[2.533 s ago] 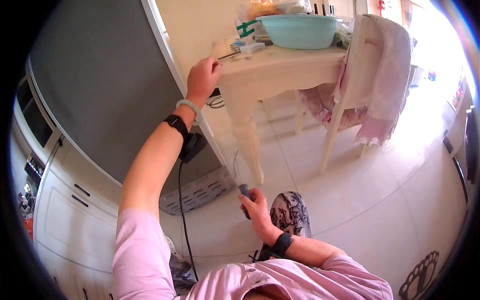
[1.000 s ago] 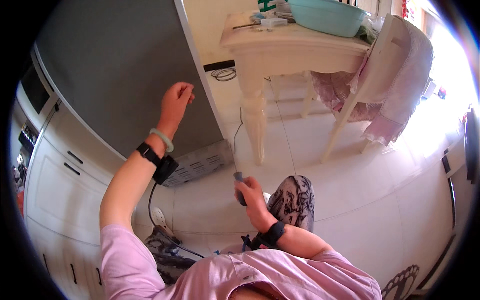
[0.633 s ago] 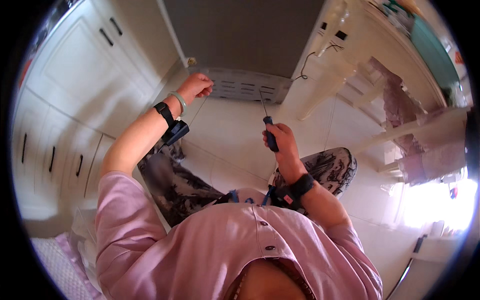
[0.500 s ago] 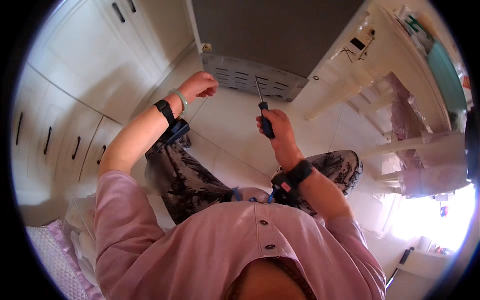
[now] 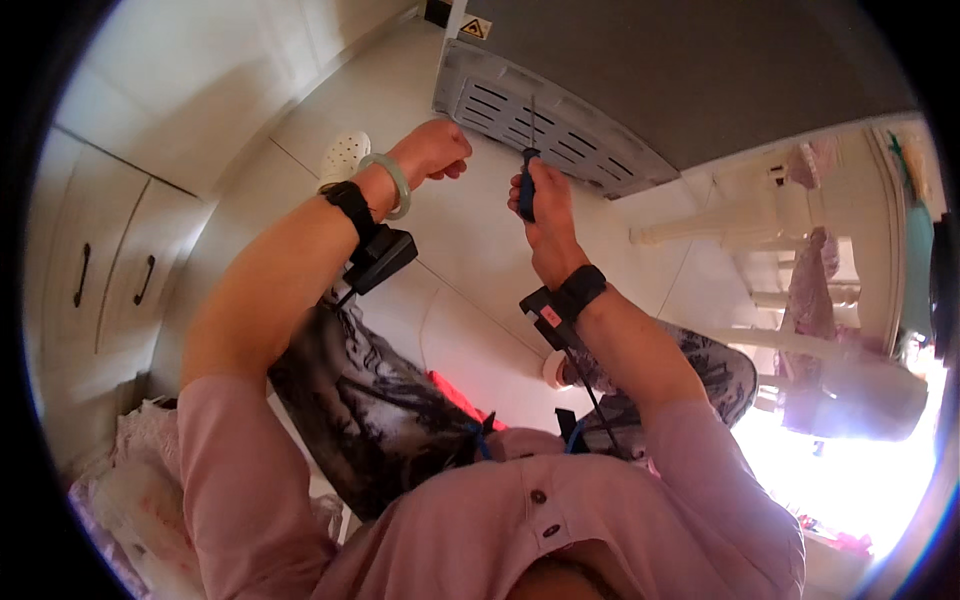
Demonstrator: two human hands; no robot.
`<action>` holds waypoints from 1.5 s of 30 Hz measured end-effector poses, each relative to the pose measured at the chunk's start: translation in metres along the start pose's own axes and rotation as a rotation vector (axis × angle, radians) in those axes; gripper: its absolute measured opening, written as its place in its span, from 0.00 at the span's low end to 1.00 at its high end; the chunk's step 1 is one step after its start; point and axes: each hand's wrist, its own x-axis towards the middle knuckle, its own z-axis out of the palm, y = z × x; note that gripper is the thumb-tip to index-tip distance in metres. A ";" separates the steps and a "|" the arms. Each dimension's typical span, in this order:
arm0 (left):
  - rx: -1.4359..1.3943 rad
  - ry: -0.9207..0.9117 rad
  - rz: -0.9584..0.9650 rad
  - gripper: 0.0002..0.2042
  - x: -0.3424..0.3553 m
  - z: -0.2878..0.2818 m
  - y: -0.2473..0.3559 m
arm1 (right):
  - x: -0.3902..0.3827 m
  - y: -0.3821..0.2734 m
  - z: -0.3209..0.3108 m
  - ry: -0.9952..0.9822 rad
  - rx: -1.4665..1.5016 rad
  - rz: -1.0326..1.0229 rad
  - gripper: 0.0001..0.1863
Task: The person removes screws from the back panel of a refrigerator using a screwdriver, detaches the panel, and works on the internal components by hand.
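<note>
At the far left, white cabinet doors (image 5: 110,250) carry dark, slender handles. A pale perforated shoe (image 5: 345,158) stands on the floor just behind the left wrist, which wears a pale green bangle (image 5: 398,187) and a strapped black box (image 5: 382,260). The left hand (image 5: 432,150) is bare, its fingers curled in toward the thumb; whether they pinch anything cannot be told. Beyond it, at the near corner of a large dark grey panel (image 5: 690,70), sits a yellow label (image 5: 475,27) bearing a black warning triangle.

Below that panel runs a lighter grey slotted plate (image 5: 585,160). In front of it is a screwdriver (image 5: 527,190) with a dark blue handle, its long axis nearly upright in the view, the thin shaft pointing away from the person toward the slots; contact at the tip cannot be made out. The right hand (image 5: 548,205) is closed firmly around the handle. The right wrist's black box (image 5: 540,308) bears a small pink-red label (image 5: 550,316), its print too small to read. Farther right stands a cream table leg (image 5: 690,228).
</note>
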 end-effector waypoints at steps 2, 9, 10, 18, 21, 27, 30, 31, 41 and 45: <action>-0.022 0.007 0.010 0.10 0.004 -0.002 -0.007 | 0.011 0.006 0.002 -0.001 0.007 -0.034 0.13; 0.151 0.197 0.283 0.10 0.024 0.035 -0.005 | 0.026 0.016 0.015 -0.052 0.026 -0.081 0.12; 0.249 0.216 0.306 0.11 0.028 0.042 -0.005 | 0.026 0.016 0.016 -0.026 0.012 -0.076 0.12; 0.391 0.236 0.330 0.11 0.045 0.054 -0.011 | 0.029 0.021 0.029 0.013 0.034 -0.184 0.12; 0.431 0.221 0.351 0.10 0.045 0.053 -0.011 | 0.032 0.024 0.027 0.012 0.042 -0.195 0.12; 0.441 0.221 0.373 0.10 0.043 0.057 -0.015 | 0.036 0.028 0.016 -0.022 0.018 -0.165 0.11; 0.433 0.177 0.344 0.10 0.042 0.056 -0.015 | 0.037 0.030 0.014 -0.056 0.017 -0.174 0.11; 0.431 0.166 0.333 0.10 0.042 0.056 -0.016 | 0.037 0.031 0.014 -0.070 0.007 -0.178 0.11; 0.536 0.202 0.396 0.11 0.045 0.056 -0.019 | 0.044 0.035 0.012 -0.037 0.045 -0.156 0.12; 0.494 0.173 0.381 0.11 0.047 0.056 -0.019 | 0.042 0.032 0.012 -0.055 0.035 -0.136 0.13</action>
